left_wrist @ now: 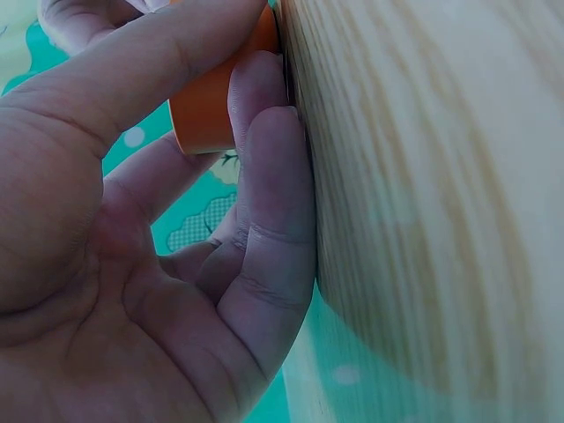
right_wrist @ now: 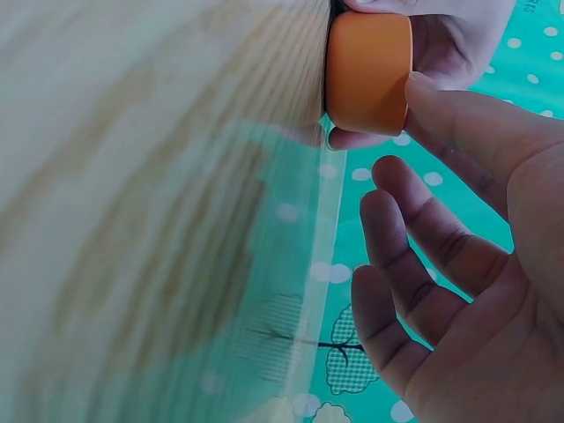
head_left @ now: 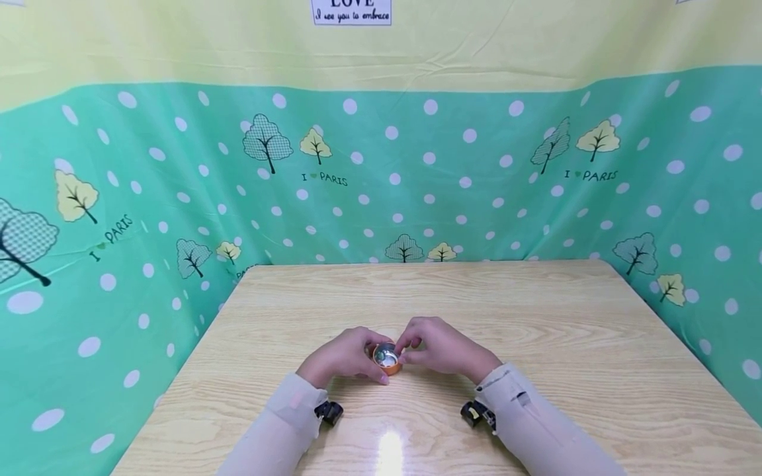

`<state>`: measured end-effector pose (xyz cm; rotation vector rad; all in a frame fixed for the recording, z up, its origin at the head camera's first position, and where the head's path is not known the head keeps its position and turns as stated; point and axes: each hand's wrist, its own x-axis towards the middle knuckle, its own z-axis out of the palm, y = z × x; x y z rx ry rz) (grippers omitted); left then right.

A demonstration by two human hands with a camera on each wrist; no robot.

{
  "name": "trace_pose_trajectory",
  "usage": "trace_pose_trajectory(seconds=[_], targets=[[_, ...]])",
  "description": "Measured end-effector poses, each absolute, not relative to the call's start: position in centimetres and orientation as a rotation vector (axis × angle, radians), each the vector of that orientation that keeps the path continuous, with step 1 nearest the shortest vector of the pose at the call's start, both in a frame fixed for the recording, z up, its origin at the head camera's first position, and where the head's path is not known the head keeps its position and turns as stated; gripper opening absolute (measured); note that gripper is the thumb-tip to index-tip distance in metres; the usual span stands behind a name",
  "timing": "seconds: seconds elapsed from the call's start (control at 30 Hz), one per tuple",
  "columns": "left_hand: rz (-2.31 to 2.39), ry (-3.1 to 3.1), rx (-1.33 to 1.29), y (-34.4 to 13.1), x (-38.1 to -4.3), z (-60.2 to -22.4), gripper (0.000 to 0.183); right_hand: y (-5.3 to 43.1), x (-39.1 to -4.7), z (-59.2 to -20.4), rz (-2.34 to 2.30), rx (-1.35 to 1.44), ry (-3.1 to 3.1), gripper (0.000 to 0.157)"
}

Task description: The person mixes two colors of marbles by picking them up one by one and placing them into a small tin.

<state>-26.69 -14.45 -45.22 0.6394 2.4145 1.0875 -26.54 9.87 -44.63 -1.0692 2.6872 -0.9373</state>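
Note:
A small orange cup (head_left: 389, 370) with a shiny metal inside stands upright on the wooden table, its mouth facing up. My left hand (head_left: 352, 355) grips its left side, thumb along the near wall and fingers round the far side. At the opposite rim is my right hand (head_left: 439, 348), pinching the edge with thumb and index finger. In the right wrist view the right thumb lies at the rim of the cup (right_wrist: 370, 75), while the other fingers hang loosely curled below. The left wrist view shows the orange wall (left_wrist: 207, 115) partly hidden behind the left thumb and fingers.
The light wood table (head_left: 506, 297) reaches back to a green and yellow printed cloth (head_left: 428, 198) that hangs behind it and along both sides. Small black devices (head_left: 329, 412) are strapped at both wrists. Bright light reflects off the near tabletop.

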Motion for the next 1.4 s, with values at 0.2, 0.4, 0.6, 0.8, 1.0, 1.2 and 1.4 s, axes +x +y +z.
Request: trace_pose_trajectory(seconds=[0.2, 0.4, 0.6, 0.8, 1.0, 1.2, 1.4], targets=[[1.083, 2.418, 0.627, -14.4, -26.7, -45.2, 0.051, 10.2, -26.3, -44.6, -0.95, -1.054, 2.684, 0.014], [1.071, 2.427, 0.626, -14.4, -26.7, -45.3, 0.05, 10.8, -26.0, -44.6, -0.961, -1.041, 2.694, 0.021], [1.061, 2.437, 0.623, -14.5, -26.8, -45.4, 0.05, 11.6, -25.7, -44.4, -0.963, -1.043, 2.7, 0.023], [1.054, 2.447, 0.621, -14.4, -26.7, -45.3, 0.052, 12.5, -25.6, -44.3, -0.927, -1.002, 2.721, 0.022], [1.038, 2.464, 0.636, -14.4, -26.8, -45.4, 0.055, 13.3, -25.5, -44.3, -0.89, -0.983, 2.734, 0.021], [1.024, 2.473, 0.655, -14.4, -26.9, -45.4, 0.055, 14.1, -25.6, -44.5, -0.873, -0.952, 2.737, 0.022], [1.026, 2.473, 0.651, -14.3, -26.9, -45.4, 0.055, 15.0, -25.4, -44.5, -0.855, -0.912, 2.761, 0.024]])
